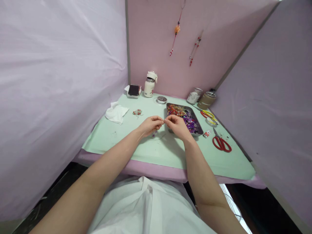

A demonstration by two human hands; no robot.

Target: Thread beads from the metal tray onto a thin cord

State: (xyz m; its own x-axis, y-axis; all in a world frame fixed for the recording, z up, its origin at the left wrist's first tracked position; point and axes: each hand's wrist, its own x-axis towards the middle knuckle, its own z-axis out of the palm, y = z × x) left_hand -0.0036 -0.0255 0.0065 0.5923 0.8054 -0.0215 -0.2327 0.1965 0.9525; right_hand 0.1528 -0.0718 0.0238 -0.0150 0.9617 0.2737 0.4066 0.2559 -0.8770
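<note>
My left hand (151, 126) and my right hand (177, 125) meet fingertip to fingertip above the mat, both pinched closed. Between them they appear to grip a thin cord (159, 139), whose pale length trails below onto the mat. A few small purple beads (154, 133) hang or lie just under my left hand; its fingers partly cover them. Right behind my right hand is a dark tray (200, 130) heaped with purple beads (190, 125) and red and yellow strings (175, 110). The exact spot pinched is too small to make out.
Red-handled scissors (221, 143), a lighter (207, 133), yellow-and-red pliers (207, 113) and two jars (206, 100) stand or lie on the right. A beaded piece (137, 112), white cloth (117, 112), bottle (149, 85) and round case (162, 99) are left and behind. Beaded strands (177, 30) hang on the back wall.
</note>
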